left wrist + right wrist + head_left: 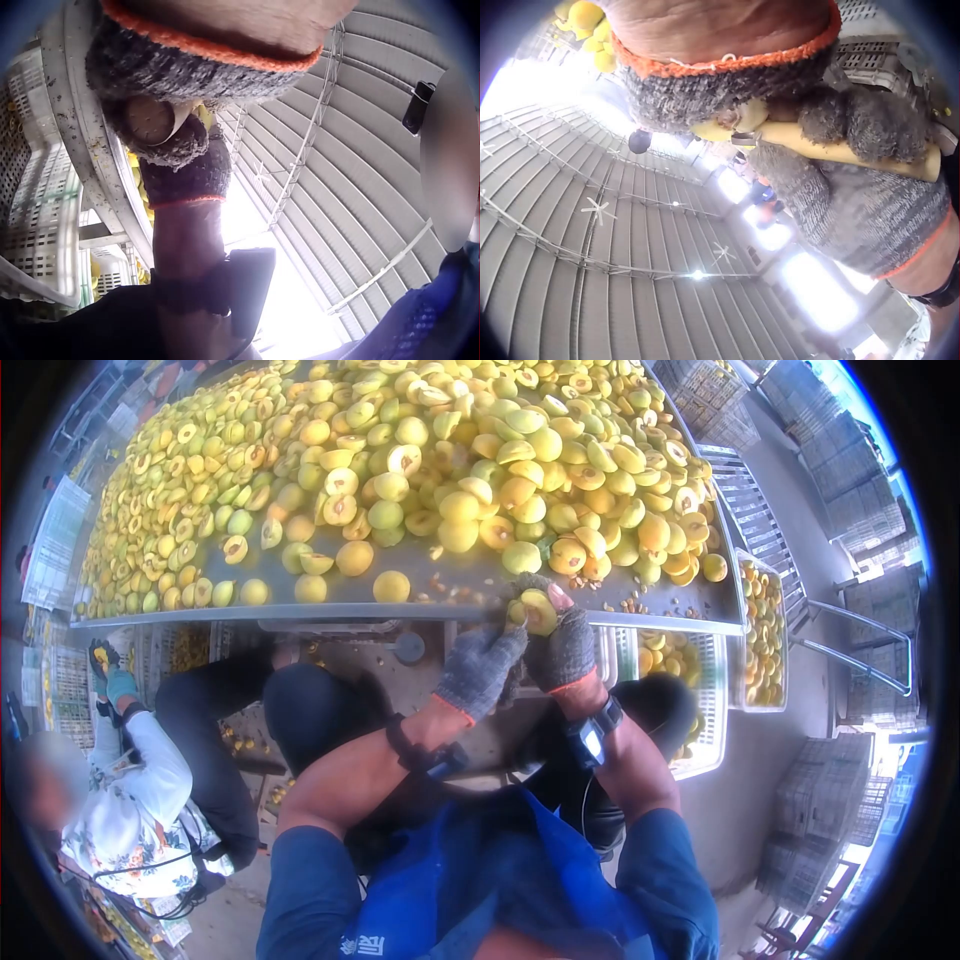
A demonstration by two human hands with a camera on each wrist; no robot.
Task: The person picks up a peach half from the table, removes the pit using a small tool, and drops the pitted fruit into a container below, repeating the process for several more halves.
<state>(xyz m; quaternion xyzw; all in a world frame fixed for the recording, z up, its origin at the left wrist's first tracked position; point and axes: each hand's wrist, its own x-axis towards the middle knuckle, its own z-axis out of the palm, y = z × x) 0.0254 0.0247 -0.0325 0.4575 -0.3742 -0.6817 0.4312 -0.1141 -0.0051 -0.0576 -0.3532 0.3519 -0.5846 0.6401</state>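
Observation:
Both hands wear grey knit gloves with orange cuffs and meet at the table's near edge in the head view. The left hand curls round a pale cylindrical handle, whose round end shows in the left wrist view. A metal tip at the handle's other end lies against a yellow-green fruit in the right wrist view. Thumb and fingers of the right hand hold that fruit; its far side is hidden by the glove.
A metal-edged table bears a large heap of yellow-green fruit, many halved, with loose pits near its edge. Crates of fruit stand below and right. Another gloved person sits at left. Stacked crates stand far right.

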